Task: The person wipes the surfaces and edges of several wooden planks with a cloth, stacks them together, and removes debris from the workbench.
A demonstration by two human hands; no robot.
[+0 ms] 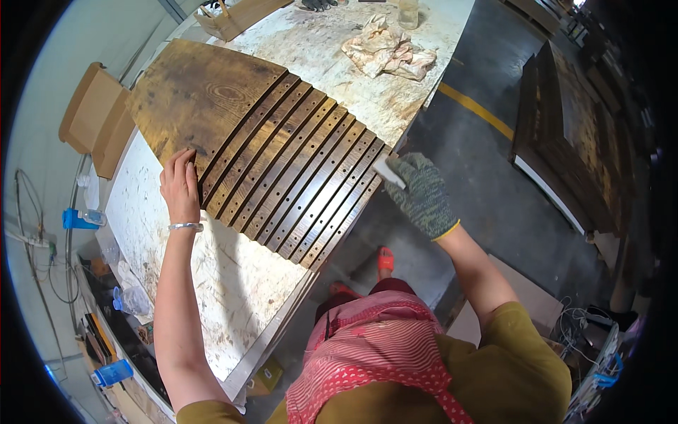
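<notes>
Dark brown wooden boards [311, 187] lie overlapped like steps across the table, with rows of small holes along their exposed strips. The topmost, widest board [212, 81] shows a knotty grain. My bare left hand [181, 185], with a bracelet at its wrist, is closed on the left edge of the boards, fingers on top. My right hand [422, 194] wears a grey-green knit glove with a yellow cuff. It is closed round a small, flat white piece [389, 172] of a kind I cannot make out, at the right end of the lowest boards.
The boards rest on a stained white table [244, 283]. Toward its far end are a crumpled rag [388, 49], a glass jar [408, 14] and a wooden box [240, 18]. An open cardboard box [95, 116] stands at the left. More boards [572, 141] are stacked at the right.
</notes>
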